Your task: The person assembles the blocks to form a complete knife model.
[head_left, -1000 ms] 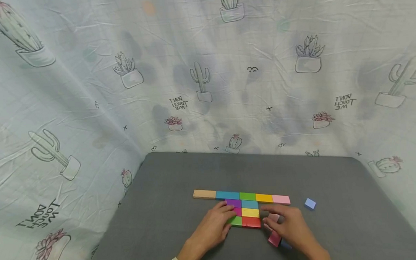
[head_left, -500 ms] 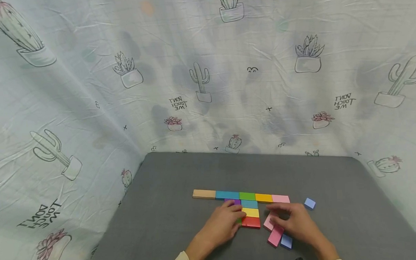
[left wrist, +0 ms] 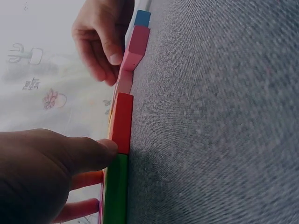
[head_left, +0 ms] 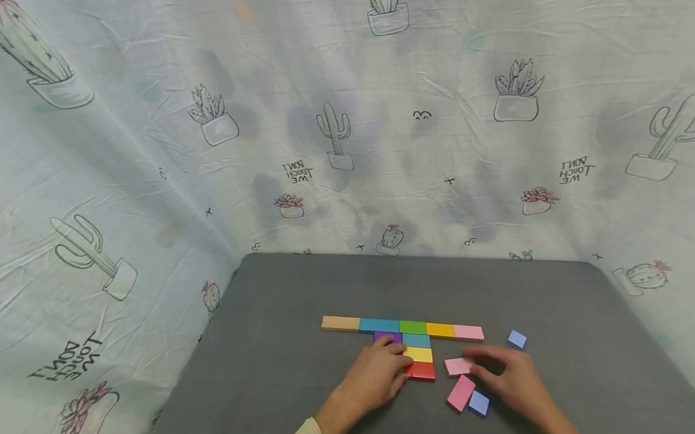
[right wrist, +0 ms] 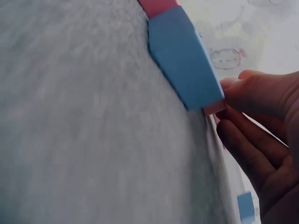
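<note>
On the grey table, flat coloured blocks form a T-like layout. My left hand (head_left: 375, 374) lies over its left column, hiding most of it; a purple block (head_left: 384, 336) shows past the fingers. In the left wrist view, the thumb touches the red block (left wrist: 122, 119) near its joint with a green block (left wrist: 117, 189). Yellow (head_left: 419, 355) and blue (head_left: 416, 340) blocks sit beyond the red one. Right of these, my right hand (head_left: 514, 378) pinches the right end of a light pink block (head_left: 456, 367) between thumb and finger, low at the table.
A darker pink block (head_left: 460, 394) and a small blue block (head_left: 478, 404) lie loose in front of the right hand. Another blue block (head_left: 516, 339) lies farther right. A row of tan (head_left: 340, 323), blue, green, yellow and pink (head_left: 469, 333) blocks crosses behind.
The light pink block has turned from slanted to nearly level with the rows, and the right hand has shifted right. The left hand has slid slightly right over the blocks.
</note>
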Tool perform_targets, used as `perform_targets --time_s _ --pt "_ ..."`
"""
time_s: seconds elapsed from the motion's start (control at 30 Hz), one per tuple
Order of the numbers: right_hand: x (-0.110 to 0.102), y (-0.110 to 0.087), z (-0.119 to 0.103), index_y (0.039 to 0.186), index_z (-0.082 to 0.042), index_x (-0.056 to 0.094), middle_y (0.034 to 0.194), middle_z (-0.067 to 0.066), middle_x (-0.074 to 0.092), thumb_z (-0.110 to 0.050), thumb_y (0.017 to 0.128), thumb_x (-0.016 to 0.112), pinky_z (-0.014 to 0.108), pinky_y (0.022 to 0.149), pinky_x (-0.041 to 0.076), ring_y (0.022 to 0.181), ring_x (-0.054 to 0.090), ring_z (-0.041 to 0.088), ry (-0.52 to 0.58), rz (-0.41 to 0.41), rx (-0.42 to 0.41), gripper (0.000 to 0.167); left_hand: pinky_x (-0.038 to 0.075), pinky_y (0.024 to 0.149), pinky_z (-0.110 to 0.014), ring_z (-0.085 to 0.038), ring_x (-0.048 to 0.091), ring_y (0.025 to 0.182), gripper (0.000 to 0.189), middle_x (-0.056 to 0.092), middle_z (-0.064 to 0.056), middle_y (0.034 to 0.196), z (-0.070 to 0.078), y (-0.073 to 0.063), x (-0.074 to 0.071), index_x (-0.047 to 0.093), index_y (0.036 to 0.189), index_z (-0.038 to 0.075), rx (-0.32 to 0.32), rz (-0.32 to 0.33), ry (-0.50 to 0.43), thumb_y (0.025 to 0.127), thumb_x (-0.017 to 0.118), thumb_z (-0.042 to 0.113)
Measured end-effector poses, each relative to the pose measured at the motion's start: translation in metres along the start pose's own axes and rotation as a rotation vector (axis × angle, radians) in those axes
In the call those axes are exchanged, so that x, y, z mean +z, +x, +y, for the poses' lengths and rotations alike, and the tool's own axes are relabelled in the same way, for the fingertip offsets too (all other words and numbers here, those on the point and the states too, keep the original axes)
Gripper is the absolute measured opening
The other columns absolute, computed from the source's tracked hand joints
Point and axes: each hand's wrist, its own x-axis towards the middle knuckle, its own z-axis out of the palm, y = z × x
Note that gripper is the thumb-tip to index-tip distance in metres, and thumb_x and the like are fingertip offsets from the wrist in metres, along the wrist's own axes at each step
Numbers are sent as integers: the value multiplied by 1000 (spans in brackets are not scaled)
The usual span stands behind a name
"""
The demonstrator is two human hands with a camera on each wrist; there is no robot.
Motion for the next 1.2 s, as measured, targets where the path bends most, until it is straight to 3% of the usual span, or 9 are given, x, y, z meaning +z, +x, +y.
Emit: perform_targets --time_s 0.2,0.47,0.7,0.77,0.87,0.93,1.0,1.07,1.2 --pt "-5 -14 8 113 -26 85 106 -14 82 -8 83 96 30 88 64 97 75 6 -112 83 -8 36 60 108 -51 -22 59 143 32 71 12 145 -1 -1 -1 80 132 36 22 9 4 100 82 36" --pt "-12 -21 7 118 -18 85 112 -4 83 -11 88 92 50 95 65 101 76 18 -133 12 113 32 60 109 -51 -22 59 143 30 69 11 147 -2 -1 0 81 131 37 16 8 1 100 82 37" --pt "-17 -26 7 118 -13 85 113 1 84 -8 88 90 59 97 62 106 78 27 -151 37 123 31 60 109 -52 -21 58 144 32 68 12 149 -2 0 1 80 132 37 8 -1 2 100 81 37" --pt "-19 -27 7 115 -15 86 110 -1 84 -8 86 92 55 94 64 104 78 25 -170 77 93 30 60 109 -52 -21 57 145 33 68 13 149 -2 0 1 79 133 37 7 -7 4 100 81 37" --pt "-22 -27 6 109 -19 87 104 -6 85 -6 81 95 32 87 66 97 78 14 -190 153 22 32 60 109 -53 -22 57 145 34 68 13 150 -2 1 0 79 134 37 6 -19 2 100 81 37" --pt "-23 -26 6 106 -20 88 101 -8 84 -4 78 97 17 83 61 93 77 8 -184 192 -28 34 60 109 -54 -22 56 146 34 67 13 150 -2 1 -1 78 135 37 5 -26 -1 101 80 36" --pt "-25 -23 6 105 -21 88 99 -10 84 -3 77 97 8 80 56 91 75 4 -174 205 -59 35 60 108 -55 -22 56 146 34 67 13 151 -2 1 -1 78 135 37 4 -33 -3 101 80 36" --pt "-26 -20 4 106 -21 88 99 -10 84 -4 78 97 13 79 59 91 76 4 -176 207 -73 34 60 108 -55 -22 55 146 34 67 13 151 -2 1 -1 77 136 37 4 -37 -3 101 80 36" --pt "-27 -11 -3 108 -20 87 100 -8 84 -5 81 96 38 81 68 92 78 13 -195 180 -69 32 59 109 -55 -21 55 146 35 66 13 151 -1 2 0 77 136 37 2 -43 -1 101 79 37"
